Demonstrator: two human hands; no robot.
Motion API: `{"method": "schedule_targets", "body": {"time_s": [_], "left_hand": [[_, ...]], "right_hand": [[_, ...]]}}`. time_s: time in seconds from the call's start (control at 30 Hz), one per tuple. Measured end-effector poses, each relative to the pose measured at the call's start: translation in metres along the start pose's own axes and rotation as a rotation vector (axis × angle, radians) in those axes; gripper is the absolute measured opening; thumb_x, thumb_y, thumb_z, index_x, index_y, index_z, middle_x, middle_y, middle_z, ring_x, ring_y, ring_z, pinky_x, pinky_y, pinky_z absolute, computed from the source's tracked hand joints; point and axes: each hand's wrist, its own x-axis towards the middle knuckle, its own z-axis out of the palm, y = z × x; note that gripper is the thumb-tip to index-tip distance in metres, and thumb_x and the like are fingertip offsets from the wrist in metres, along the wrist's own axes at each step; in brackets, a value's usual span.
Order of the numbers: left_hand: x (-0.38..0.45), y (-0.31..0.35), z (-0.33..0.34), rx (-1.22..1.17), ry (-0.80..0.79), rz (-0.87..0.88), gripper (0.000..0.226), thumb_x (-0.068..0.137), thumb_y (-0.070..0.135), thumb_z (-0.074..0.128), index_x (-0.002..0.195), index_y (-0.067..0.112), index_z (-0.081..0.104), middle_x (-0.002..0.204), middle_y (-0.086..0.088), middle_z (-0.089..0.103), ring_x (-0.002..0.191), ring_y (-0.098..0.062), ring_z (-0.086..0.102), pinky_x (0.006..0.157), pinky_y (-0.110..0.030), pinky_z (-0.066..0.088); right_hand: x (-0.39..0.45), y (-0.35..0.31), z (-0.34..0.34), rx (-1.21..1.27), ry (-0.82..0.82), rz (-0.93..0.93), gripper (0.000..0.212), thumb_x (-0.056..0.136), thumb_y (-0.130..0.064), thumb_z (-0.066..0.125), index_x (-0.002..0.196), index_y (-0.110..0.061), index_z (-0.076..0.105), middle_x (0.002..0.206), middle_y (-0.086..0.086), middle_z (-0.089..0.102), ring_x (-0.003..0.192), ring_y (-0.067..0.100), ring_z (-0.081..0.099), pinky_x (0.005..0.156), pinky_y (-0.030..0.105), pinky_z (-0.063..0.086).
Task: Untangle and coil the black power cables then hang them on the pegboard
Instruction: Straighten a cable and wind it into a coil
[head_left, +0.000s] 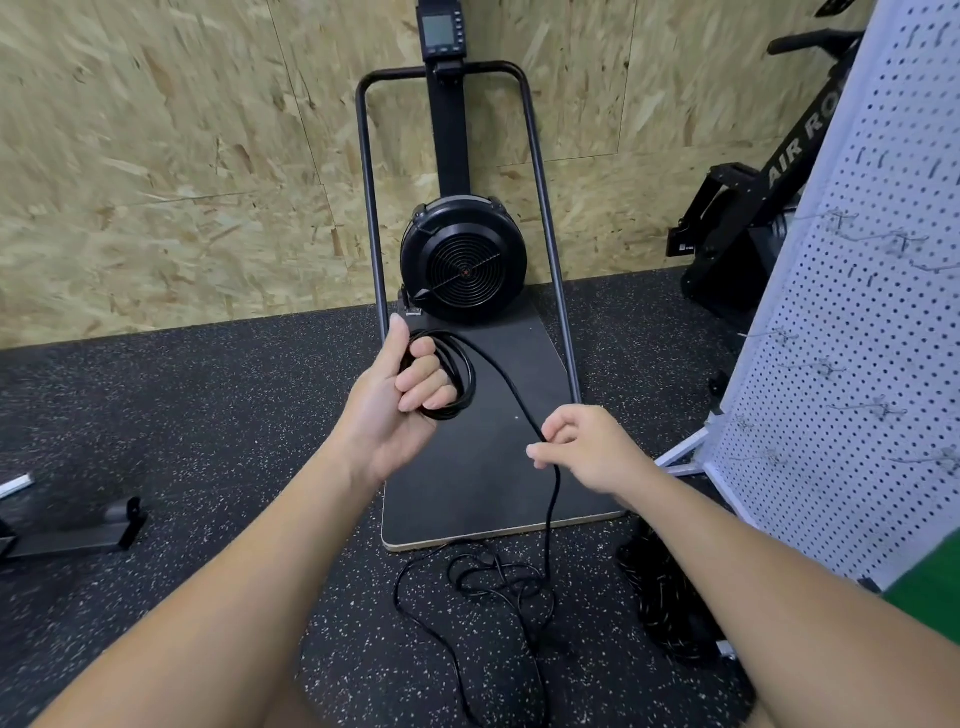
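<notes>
My left hand (402, 395) grips a small coil of black power cable (460, 379), with several loops wound round its fingers. From the coil one strand runs down and right to my right hand (582, 449), which pinches it between thumb and fingers. Below my right hand the cable drops to a loose tangled heap (498, 582) on the floor. The white pegboard (857, 332) stands at the right, with metal hooks (883, 241) sticking out of it; nothing hangs on the hooks in view.
A black fan-wheel exercise machine (465, 260) with a flat base board (478, 483) stands against the chipboard wall. A black rope bundle (665, 603) lies by the pegboard's foot. An air rower (753, 208) stands at the back right. A black bracket (98, 525) lies at left.
</notes>
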Motion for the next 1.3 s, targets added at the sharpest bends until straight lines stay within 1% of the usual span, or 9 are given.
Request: {"method": "schedule_targets", "body": {"time_s": [0.17, 0.33, 0.43, 0.57, 0.77, 0.97, 1.03, 1.17, 1.3], "left_hand": [[0.001, 0.0, -0.003, 0.035, 0.107, 0.074, 0.017, 0.114, 0.025, 0.051, 0.098, 0.018, 0.056, 0.078, 0.006, 0.035, 0.064, -0.012, 0.035, 0.073, -0.028, 0.036], [-0.001, -0.014, -0.005, 0.394, 0.204, 0.143, 0.012, 0.116, 0.014, 0.048, 0.113, 0.004, 0.055, 0.103, -0.021, 0.075, 0.091, -0.036, 0.077, 0.087, -0.043, 0.062], [-0.004, -0.025, 0.0, 0.622, 0.123, 0.082, 0.015, 0.119, 0.016, 0.045, 0.123, 0.003, 0.05, 0.121, -0.032, 0.076, 0.113, -0.048, 0.076, 0.101, -0.055, 0.062], [-0.01, -0.028, 0.01, 0.811, 0.128, 0.045, 0.01, 0.117, 0.011, 0.049, 0.107, 0.008, 0.049, 0.099, -0.017, 0.08, 0.081, -0.019, 0.078, 0.073, -0.027, 0.059], [-0.004, -0.04, 0.011, 1.114, 0.075, -0.034, 0.014, 0.109, 0.011, 0.055, 0.096, 0.006, 0.054, 0.077, -0.017, 0.065, 0.067, -0.027, 0.062, 0.06, -0.034, 0.047], [-0.009, -0.03, 0.017, 0.786, 0.055, 0.006, 0.042, 0.107, 0.02, 0.07, 0.068, 0.027, 0.055, 0.064, -0.003, 0.021, 0.055, -0.018, 0.016, 0.053, -0.029, 0.022], [-0.007, -0.023, 0.013, 0.669, 0.086, 0.053, 0.041, 0.106, 0.016, 0.072, 0.068, 0.027, 0.06, 0.064, 0.002, 0.017, 0.054, -0.015, 0.014, 0.055, -0.03, 0.017], [-0.006, -0.002, 0.004, 0.542, 0.161, 0.178, 0.008, 0.099, 0.004, 0.073, 0.105, 0.007, 0.07, 0.06, 0.005, 0.021, 0.048, -0.009, 0.019, 0.055, -0.028, 0.019], [-0.004, 0.01, -0.006, 0.507, 0.223, 0.271, 0.024, 0.096, -0.007, 0.066, 0.087, 0.015, 0.067, 0.056, 0.005, 0.022, 0.047, -0.011, 0.017, 0.051, -0.026, 0.023]], "right_hand": [[0.005, -0.004, 0.008, -0.095, 0.144, -0.209, 0.014, 0.094, -0.03, 0.088, 0.083, -0.024, 0.081, 0.07, -0.005, 0.076, 0.064, 0.016, 0.071, 0.07, 0.037, 0.058], [0.001, -0.022, 0.02, -0.426, 0.088, -0.601, 0.019, 0.107, -0.039, 0.068, 0.098, -0.027, 0.079, 0.086, -0.012, 0.07, 0.081, 0.015, 0.063, 0.078, 0.044, 0.055], [-0.007, -0.032, 0.028, -0.426, 0.061, -0.696, 0.018, 0.107, -0.036, 0.071, 0.098, -0.022, 0.078, 0.091, -0.013, 0.068, 0.087, 0.015, 0.062, 0.082, 0.043, 0.053], [-0.016, -0.039, 0.025, -0.323, 0.162, -0.705, 0.008, 0.101, -0.033, 0.081, 0.1, -0.025, 0.083, 0.084, -0.018, 0.063, 0.079, 0.008, 0.058, 0.075, 0.037, 0.05], [-0.025, -0.05, 0.016, -0.281, 0.24, -0.577, 0.038, 0.088, -0.04, 0.091, 0.094, -0.029, 0.055, 0.076, -0.012, 0.067, 0.069, 0.012, 0.061, 0.068, 0.034, 0.051], [-0.022, -0.045, 0.015, 0.079, -0.042, -0.271, 0.026, 0.1, -0.033, 0.082, 0.099, -0.012, 0.067, 0.076, 0.009, 0.078, 0.062, 0.032, 0.066, 0.067, 0.042, 0.057], [-0.022, -0.037, 0.01, 0.082, -0.109, -0.224, 0.023, 0.101, -0.028, 0.082, 0.099, -0.009, 0.07, 0.077, 0.011, 0.077, 0.064, 0.024, 0.066, 0.071, 0.042, 0.062], [-0.014, -0.024, -0.006, 0.202, -0.072, -0.18, 0.02, 0.097, -0.016, 0.085, 0.101, -0.004, 0.071, 0.071, 0.006, 0.073, 0.067, 0.024, 0.068, 0.093, 0.058, 0.062], [-0.008, -0.017, -0.008, 0.267, 0.014, -0.169, 0.017, 0.092, -0.017, 0.089, 0.104, -0.015, 0.077, 0.086, 0.006, 0.079, 0.08, 0.019, 0.074, 0.096, 0.045, 0.056]]}}
